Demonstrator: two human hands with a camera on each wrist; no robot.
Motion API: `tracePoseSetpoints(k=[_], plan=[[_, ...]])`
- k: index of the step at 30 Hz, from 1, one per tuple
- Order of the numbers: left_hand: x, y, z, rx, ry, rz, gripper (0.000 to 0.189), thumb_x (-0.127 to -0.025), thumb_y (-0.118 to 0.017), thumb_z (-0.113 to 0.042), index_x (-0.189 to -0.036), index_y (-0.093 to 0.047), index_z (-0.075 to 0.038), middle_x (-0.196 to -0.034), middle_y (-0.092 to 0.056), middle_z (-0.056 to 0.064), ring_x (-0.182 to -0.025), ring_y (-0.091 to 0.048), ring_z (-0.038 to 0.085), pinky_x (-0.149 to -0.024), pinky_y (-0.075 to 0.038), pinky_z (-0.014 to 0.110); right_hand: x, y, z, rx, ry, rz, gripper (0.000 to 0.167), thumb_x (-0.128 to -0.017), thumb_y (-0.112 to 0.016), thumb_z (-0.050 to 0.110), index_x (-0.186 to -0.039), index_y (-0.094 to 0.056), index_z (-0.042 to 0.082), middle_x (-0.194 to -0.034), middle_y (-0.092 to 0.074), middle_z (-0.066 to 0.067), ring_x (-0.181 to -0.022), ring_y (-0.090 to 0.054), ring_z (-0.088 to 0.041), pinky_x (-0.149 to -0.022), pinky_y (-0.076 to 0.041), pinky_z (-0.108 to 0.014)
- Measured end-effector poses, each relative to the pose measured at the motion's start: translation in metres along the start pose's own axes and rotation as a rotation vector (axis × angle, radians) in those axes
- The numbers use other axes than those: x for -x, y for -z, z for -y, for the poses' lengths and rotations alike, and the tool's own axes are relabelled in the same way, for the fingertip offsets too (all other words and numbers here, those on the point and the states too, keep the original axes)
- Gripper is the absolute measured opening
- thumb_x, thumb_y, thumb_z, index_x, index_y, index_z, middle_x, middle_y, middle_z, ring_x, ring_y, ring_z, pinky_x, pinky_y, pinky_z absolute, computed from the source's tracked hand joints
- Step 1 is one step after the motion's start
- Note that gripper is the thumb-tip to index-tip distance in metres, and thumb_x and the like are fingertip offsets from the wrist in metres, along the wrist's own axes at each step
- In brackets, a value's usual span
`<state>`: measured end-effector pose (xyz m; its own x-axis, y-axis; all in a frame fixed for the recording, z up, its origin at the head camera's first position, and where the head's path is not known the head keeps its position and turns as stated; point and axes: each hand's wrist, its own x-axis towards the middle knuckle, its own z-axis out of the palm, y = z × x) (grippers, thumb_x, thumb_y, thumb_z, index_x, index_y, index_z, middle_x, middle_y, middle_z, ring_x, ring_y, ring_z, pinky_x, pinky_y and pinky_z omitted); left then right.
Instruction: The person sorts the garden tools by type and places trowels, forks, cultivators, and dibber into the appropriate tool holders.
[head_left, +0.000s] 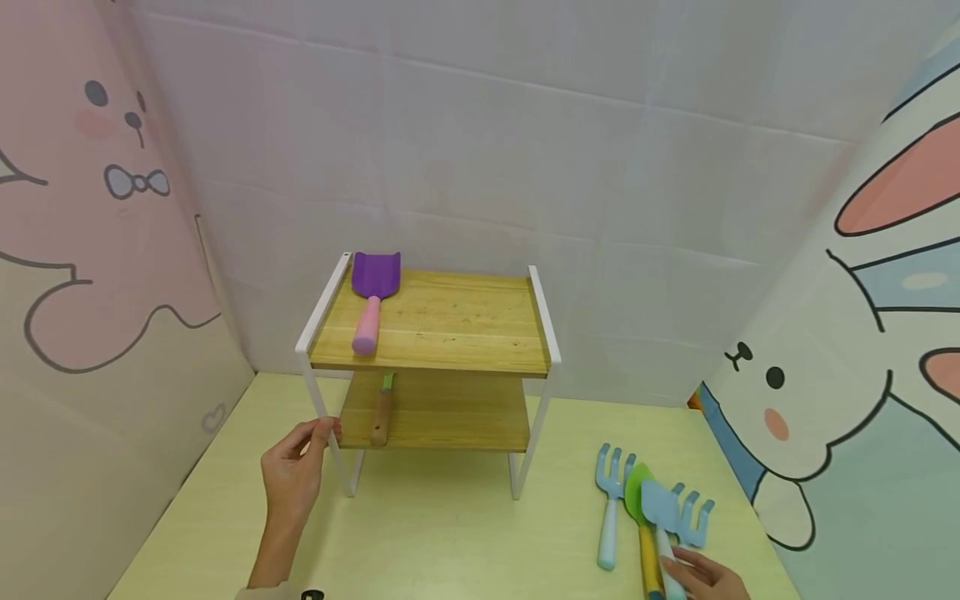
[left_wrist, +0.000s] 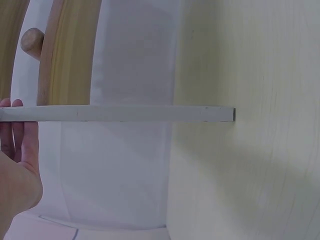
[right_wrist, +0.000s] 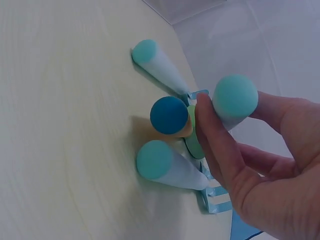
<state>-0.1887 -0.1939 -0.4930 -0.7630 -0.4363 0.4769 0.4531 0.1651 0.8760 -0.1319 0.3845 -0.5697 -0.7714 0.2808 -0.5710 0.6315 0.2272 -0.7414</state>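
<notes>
My left hand (head_left: 291, 471) grips the white front left leg (left_wrist: 150, 113) of a two-tier wooden shelf (head_left: 465, 321). In the right wrist view, my right hand (right_wrist: 270, 170) pinches the pale handle of a light blue toy shovel (head_left: 660, 503) between thumb and fingers. This shovel overlaps a green spade (head_left: 636, 487) with a yellow handle in the head view. On either side lie two light blue toy rakes, the left one (head_left: 609, 525) in full sight and the right one (head_left: 696, 527) partly hidden by the shovel and hand.
A purple shovel (head_left: 377, 275) with a pink handle lies on the top tier at the left. Below it, a wooden-handled tool (head_left: 382, 417) lies on the lower tier, its far end hidden. White fabric (head_left: 480, 167) hangs behind the pale table (head_left: 450, 542), with cartoon-printed sheets at both sides.
</notes>
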Motion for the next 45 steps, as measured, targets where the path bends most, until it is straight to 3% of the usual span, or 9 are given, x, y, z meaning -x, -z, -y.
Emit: tracePoseSetpoints(k=[9,15,19,23,28,38,45], plan=[[-0.001,-0.002,-0.003,0.000,0.053,-0.016,0.012,-0.098,-0.065,0.006,-0.097,-0.075,0.014,-0.084,-0.076,0.003,-0.084,-0.073,0.005,-0.076,-0.056,0.014,0.002,-0.012,0.006,-0.007,0.023,-0.034,0.099,-0.067,-0.092,0.057,-0.134,-0.060,-0.009,-0.102,-0.075,-0.014,-0.086,-0.070,-0.020,-0.077,-0.059,-0.041],[0.000,0.000,-0.001,0.001,0.011,0.005,0.011,-0.097,-0.065,0.008,-0.099,-0.073,0.016,-0.086,-0.077,0.005,-0.086,-0.073,0.003,-0.075,-0.054,0.011,0.009,-0.023,0.014,-0.052,0.083,-0.085,0.089,-0.076,-0.091,0.045,-0.136,-0.058,-0.011,-0.101,-0.076,-0.015,-0.085,-0.072,-0.019,-0.071,-0.061,-0.036],[0.000,0.001,-0.001,-0.021,0.022,0.006,0.013,-0.098,-0.065,0.005,-0.099,-0.074,0.014,-0.085,-0.077,0.002,-0.086,-0.073,0.003,-0.074,-0.054,0.012,0.018,-0.029,0.021,-0.119,0.106,-0.080,0.085,-0.081,-0.090,0.039,-0.139,-0.055,-0.012,-0.102,-0.076,-0.015,-0.085,-0.074,-0.020,-0.069,-0.061,-0.037],[0.000,0.001,0.000,-0.031,0.027,0.009,0.014,-0.099,-0.065,0.004,-0.100,-0.073,0.015,-0.084,-0.076,-0.002,-0.086,-0.073,0.002,-0.075,-0.055,0.012,0.027,-0.034,0.028,-0.133,0.105,-0.085,0.084,-0.081,-0.089,0.041,-0.140,-0.056,-0.010,-0.102,-0.076,-0.012,-0.085,-0.074,-0.019,-0.068,-0.060,-0.034],[0.001,0.000,-0.001,-0.022,0.029,0.000,0.013,-0.099,-0.065,0.005,-0.099,-0.074,0.014,-0.084,-0.077,0.003,-0.084,-0.073,0.004,-0.079,-0.055,0.013,0.035,-0.040,0.034,-0.167,0.122,-0.094,0.082,-0.079,-0.090,0.040,-0.138,-0.058,-0.008,-0.103,-0.077,-0.010,-0.085,-0.075,-0.020,-0.067,-0.060,-0.033],[0.001,-0.002,-0.001,-0.027,0.047,-0.019,0.012,-0.098,-0.065,0.006,-0.097,-0.075,0.013,-0.083,-0.077,0.005,-0.082,-0.073,0.004,-0.079,-0.056,0.013,0.060,-0.052,0.046,-0.254,0.217,-0.074,0.081,-0.083,-0.088,0.032,-0.145,-0.052,-0.006,-0.113,-0.075,-0.015,-0.089,-0.076,-0.031,-0.070,-0.063,-0.039],[0.001,-0.002,-0.001,-0.036,0.065,-0.029,0.013,-0.099,-0.065,0.004,-0.097,-0.075,0.012,-0.082,-0.076,0.002,-0.082,-0.073,0.004,-0.080,-0.056,0.014,0.071,-0.060,0.055,-0.275,0.249,-0.065,0.080,-0.081,-0.089,0.032,-0.144,-0.054,-0.003,-0.118,-0.073,-0.015,-0.090,-0.075,-0.024,-0.075,-0.063,-0.039]])
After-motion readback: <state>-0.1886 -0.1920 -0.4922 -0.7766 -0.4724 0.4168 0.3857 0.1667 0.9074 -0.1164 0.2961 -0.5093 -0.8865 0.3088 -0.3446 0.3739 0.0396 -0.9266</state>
